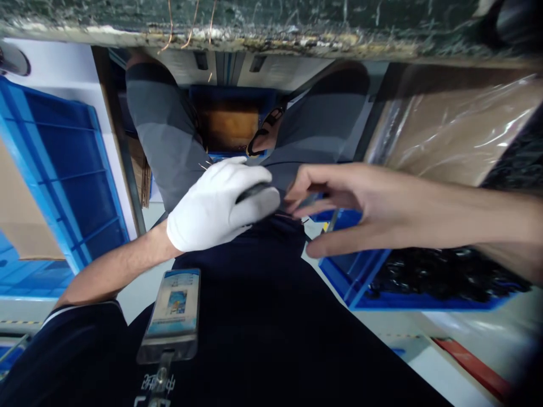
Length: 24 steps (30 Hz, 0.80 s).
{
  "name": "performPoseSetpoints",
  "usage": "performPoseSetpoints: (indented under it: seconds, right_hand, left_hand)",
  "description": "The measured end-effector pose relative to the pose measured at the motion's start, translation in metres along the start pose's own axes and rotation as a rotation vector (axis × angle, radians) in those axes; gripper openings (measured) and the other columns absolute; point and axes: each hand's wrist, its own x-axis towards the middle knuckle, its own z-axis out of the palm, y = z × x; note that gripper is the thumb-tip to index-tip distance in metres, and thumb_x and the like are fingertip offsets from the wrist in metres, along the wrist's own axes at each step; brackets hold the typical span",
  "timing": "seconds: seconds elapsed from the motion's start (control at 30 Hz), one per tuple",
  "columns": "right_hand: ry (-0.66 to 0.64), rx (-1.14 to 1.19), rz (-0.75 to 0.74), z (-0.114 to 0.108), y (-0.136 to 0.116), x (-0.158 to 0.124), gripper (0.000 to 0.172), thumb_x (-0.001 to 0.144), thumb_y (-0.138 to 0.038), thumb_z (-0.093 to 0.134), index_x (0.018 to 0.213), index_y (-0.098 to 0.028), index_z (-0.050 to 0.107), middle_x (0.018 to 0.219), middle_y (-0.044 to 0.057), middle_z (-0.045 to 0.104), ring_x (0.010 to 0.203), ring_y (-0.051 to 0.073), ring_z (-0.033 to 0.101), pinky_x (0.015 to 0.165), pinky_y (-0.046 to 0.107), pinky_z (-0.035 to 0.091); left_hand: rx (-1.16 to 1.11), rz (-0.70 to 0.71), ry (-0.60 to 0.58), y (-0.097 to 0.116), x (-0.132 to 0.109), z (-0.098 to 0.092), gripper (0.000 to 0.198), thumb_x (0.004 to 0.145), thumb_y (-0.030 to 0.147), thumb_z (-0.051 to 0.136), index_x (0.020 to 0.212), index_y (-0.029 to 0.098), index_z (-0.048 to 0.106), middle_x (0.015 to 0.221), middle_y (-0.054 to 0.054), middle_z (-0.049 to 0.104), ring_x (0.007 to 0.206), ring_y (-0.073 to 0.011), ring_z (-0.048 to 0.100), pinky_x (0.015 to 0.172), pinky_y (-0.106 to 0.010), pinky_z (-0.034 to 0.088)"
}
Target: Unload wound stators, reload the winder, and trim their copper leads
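Beyond the hands (224,206) runs a scuffed dark-green worktop (275,20), chipped along its near edge; under it show pale cabinet doors (292,70) with dark handles (257,63). A ribbed blue plastic crate (63,144) stands to their left, and smooth pale floor (139,294) on their near side.

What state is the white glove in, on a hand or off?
On: the white glove covers the left hand, its cuff ending at the bare wrist.
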Motion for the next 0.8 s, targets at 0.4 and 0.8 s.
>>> performPoseSetpoints:
  seconds: [0.4, 0.8]
  right_hand:
    - [0.475, -0.835, -0.315, 0.004, -0.002, -0.01, 0.019, 0.112, -0.041, 0.073, 0.126, -0.027, 0.071, 0.099, 0.004, 0.075, 0.081, 0.021, 0.07, 0.064, 0.033, 0.048]
    - [-0.1, -0.687, 0.072, 0.056, 0.067, 0.014, 0.046, 0.107, -0.026, 0.072, 0.152, -0.027, 0.071, 0.145, 0.013, 0.076, 0.137, 0.034, 0.075, 0.12, 0.053, 0.064]
  left_hand:
    - [0.137, -0.165, 0.28, 0.001, -0.011, -0.022, 0.047, 0.087, 0.029, 0.088, 0.126, 0.024, 0.063, 0.124, -0.011, 0.067, 0.123, -0.0321, 0.068, 0.105, -0.049, 0.06]
    - [0.459, -0.289, 0.817, -0.087, 0.103, -0.118, 0.066, 0.084, 0.06, 0.101, 0.127, 0.023, 0.069, 0.13, -0.014, 0.07, 0.132, -0.0408, 0.061, 0.125, -0.064, 0.046]
